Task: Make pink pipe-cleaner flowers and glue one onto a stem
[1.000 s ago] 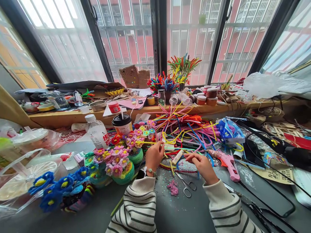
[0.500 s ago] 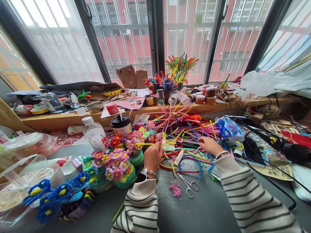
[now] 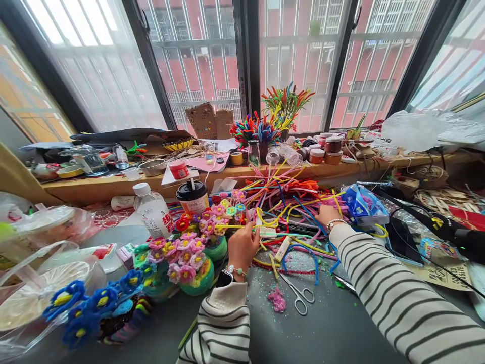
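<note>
My left hand (image 3: pixel 242 248) is closed in a pinch on a yellow pipe cleaner (image 3: pixel 232 227), whose end sticks out to the left beside the pipe-cleaner flowers (image 3: pixel 185 255). My right hand (image 3: pixel 329 216) reaches into the heap of pipe cleaners (image 3: pixel 299 202), mostly pink, red and yellow. Its fingers are curled among the strands; whatever is between the fingertips cannot be made out. Between the hands lie a small white tube-like piece (image 3: pixel 282 248) and a bent blue pipe cleaner (image 3: pixel 317 268). Silver scissors (image 3: pixel 301 298) rest on the grey table below, beside a pink fuzzy clump (image 3: pixel 277 300).
Blue pipe-cleaner flowers (image 3: pixel 100 299), a plastic bottle (image 3: pixel 151 212) and a black-lidded cup (image 3: pixel 192 196) stand on the left. At right are a blue packet (image 3: pixel 366 202) and a black cable (image 3: pixel 449 265). Jars (image 3: pixel 333 151) line the wooden ledge; glitter dots the table.
My right hand has moved up and slightly right, deeper into the pipe-cleaner heap. My left hand keeps its pinch near the flowers. The whole view has shifted slightly.
</note>
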Action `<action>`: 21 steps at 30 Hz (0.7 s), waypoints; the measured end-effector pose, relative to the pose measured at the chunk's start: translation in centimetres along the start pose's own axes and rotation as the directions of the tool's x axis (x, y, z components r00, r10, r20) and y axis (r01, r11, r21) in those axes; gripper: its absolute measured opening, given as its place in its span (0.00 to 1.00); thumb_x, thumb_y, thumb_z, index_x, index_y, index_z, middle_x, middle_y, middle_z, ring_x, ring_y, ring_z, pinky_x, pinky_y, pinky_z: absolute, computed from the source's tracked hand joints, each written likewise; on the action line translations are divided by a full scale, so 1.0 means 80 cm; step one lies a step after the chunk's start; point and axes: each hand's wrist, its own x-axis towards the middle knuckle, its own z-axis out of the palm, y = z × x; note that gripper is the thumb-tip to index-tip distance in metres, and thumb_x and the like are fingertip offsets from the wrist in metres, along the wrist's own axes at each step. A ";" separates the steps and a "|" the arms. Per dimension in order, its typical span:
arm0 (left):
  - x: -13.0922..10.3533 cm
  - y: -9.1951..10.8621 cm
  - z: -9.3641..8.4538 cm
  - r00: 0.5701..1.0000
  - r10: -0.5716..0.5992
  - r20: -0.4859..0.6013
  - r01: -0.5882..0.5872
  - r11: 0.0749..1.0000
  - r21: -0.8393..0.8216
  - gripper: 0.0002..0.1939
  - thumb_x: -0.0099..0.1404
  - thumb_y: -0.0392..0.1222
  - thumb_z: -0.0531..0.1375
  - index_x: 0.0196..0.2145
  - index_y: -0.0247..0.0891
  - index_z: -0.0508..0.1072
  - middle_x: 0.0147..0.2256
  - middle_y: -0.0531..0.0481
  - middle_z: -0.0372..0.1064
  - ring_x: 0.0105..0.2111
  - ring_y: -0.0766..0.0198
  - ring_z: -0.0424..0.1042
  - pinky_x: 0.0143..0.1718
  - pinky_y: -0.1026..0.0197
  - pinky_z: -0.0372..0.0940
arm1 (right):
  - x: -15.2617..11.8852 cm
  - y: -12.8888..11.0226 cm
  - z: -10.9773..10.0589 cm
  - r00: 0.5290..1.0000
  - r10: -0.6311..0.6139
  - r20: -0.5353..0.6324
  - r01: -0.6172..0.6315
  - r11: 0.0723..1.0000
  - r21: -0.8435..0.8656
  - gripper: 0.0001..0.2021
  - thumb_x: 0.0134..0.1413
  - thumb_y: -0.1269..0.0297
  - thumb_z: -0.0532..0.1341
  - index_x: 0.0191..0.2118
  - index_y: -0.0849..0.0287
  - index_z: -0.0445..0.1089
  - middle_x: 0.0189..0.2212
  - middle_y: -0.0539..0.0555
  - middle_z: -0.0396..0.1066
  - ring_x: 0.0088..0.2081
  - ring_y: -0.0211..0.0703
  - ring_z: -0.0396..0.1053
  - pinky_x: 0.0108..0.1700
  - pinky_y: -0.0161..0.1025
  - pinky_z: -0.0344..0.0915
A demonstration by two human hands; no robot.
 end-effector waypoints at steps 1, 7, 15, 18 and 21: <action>0.000 0.000 0.000 1.000 -0.001 -0.002 0.001 1.000 0.003 0.14 0.60 0.45 0.45 0.38 0.40 0.65 0.25 0.53 0.69 0.27 0.65 0.67 0.25 0.66 0.52 | 0.000 -0.001 0.000 1.000 0.008 0.000 -0.008 1.000 -0.011 0.14 0.52 0.64 0.53 0.45 0.63 0.60 0.43 0.56 0.61 0.39 0.41 0.63 0.39 0.44 0.62; 0.000 0.001 0.000 1.000 -0.015 0.002 0.015 1.000 0.005 0.15 0.60 0.46 0.45 0.39 0.40 0.65 0.26 0.52 0.69 0.27 0.65 0.67 0.25 0.66 0.52 | -0.007 -0.004 -0.006 0.995 -0.022 -0.094 0.018 0.999 -0.042 0.13 0.51 0.64 0.53 0.39 0.66 0.65 0.39 0.62 0.65 0.40 0.46 0.65 0.39 0.41 0.61; 0.000 0.002 -0.001 1.000 -0.013 -0.026 0.013 1.000 -0.024 0.16 0.61 0.47 0.43 0.41 0.39 0.63 0.27 0.52 0.69 0.28 0.65 0.67 0.26 0.66 0.53 | -0.006 -0.001 -0.017 0.976 -0.109 -0.191 0.098 0.993 -0.069 0.13 0.47 0.64 0.51 0.37 0.63 0.67 0.33 0.61 0.70 0.38 0.48 0.67 0.35 0.39 0.59; 0.000 0.001 0.001 1.000 -0.004 -0.020 0.004 1.000 -0.020 0.16 0.61 0.46 0.43 0.41 0.39 0.63 0.28 0.51 0.69 0.29 0.65 0.67 0.26 0.66 0.53 | -0.001 -0.005 -0.023 0.971 -0.133 -0.198 0.117 0.989 -0.090 0.13 0.49 0.66 0.50 0.39 0.65 0.65 0.34 0.63 0.69 0.39 0.49 0.66 0.36 0.39 0.58; -0.001 0.000 0.002 1.000 0.005 -0.019 -0.006 1.000 -0.015 0.15 0.61 0.46 0.43 0.40 0.40 0.63 0.28 0.51 0.69 0.29 0.65 0.67 0.26 0.66 0.53 | 0.006 -0.008 -0.030 0.976 -0.155 -0.154 0.139 0.984 -0.112 0.12 0.50 0.66 0.51 0.38 0.64 0.66 0.36 0.63 0.69 0.40 0.49 0.65 0.38 0.40 0.58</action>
